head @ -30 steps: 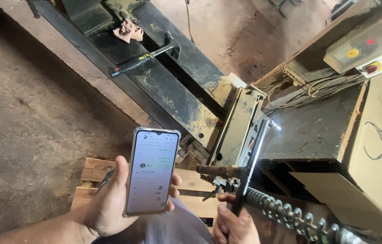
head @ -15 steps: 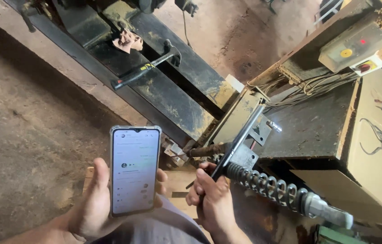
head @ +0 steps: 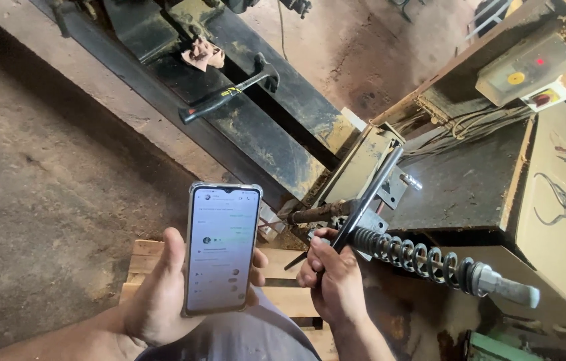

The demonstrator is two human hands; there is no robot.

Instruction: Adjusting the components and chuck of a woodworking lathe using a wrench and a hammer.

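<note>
1. At lower left, the left hand (head: 156,294) grips an upright smartphone (head: 221,247), screen lit.
2. At centre, the right hand (head: 335,279) clasps a long metal rod (head: 366,200) slanting up-right.
3. Just right, a coil spring (head: 410,254) extends from the machine (head: 457,180).

A hammer (head: 229,95) and crumpled rag (head: 201,53) lie on a dark steel beam (head: 256,140) crossing the workshop's dirt floor (head: 49,200).

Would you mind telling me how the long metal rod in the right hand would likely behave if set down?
The metal rod looks straight and solid, so probably stiff and heavy for its size. Being round, it may well roll. The right hand holds only its lower end, so it could feel top-heavy.
</note>
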